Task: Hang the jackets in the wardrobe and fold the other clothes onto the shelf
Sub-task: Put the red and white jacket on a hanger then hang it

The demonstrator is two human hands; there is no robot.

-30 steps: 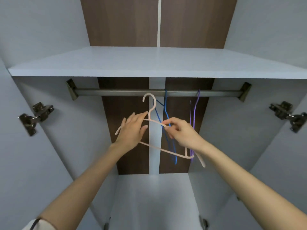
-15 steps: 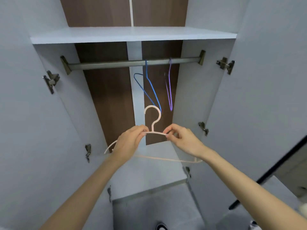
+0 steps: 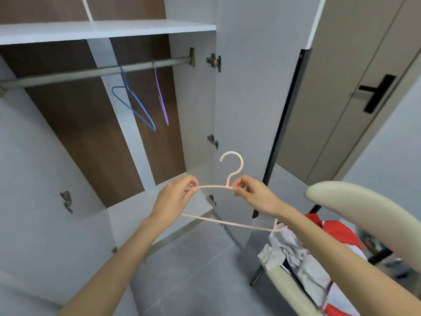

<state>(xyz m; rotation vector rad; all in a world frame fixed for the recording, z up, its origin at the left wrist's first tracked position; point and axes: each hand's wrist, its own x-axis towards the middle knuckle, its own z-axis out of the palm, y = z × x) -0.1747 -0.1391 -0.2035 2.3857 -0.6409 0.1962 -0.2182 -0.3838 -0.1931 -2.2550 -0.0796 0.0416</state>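
Both hands hold a pale pink hanger (image 3: 232, 166) level in front of the open wardrobe, its hook pointing up. My left hand (image 3: 174, 197) pinches the left shoulder bar and my right hand (image 3: 256, 193) pinches the bar just right of the hook. Red, white and grey clothes (image 3: 303, 258) lie heaped on a beige chair (image 3: 364, 206) at the lower right, under my right forearm. Up in the wardrobe a metal rail (image 3: 68, 75) carries a blue hanger (image 3: 134, 106) and a purple hanger (image 3: 160, 96). A white shelf (image 3: 109, 30) runs above the rail.
The wardrobe's right door (image 3: 246, 87) stands open beside the hanger, with hinges along its inner edge. The left door (image 3: 34, 179) is open too. A beige room door with a black handle (image 3: 376, 94) is at the right. Grey tiled floor (image 3: 193, 270) lies below.
The pink hanger has come off the rail and moved down and right, out of the wardrobe, with both hands still on it. My view has swung right, bringing the chair and clothes into sight.
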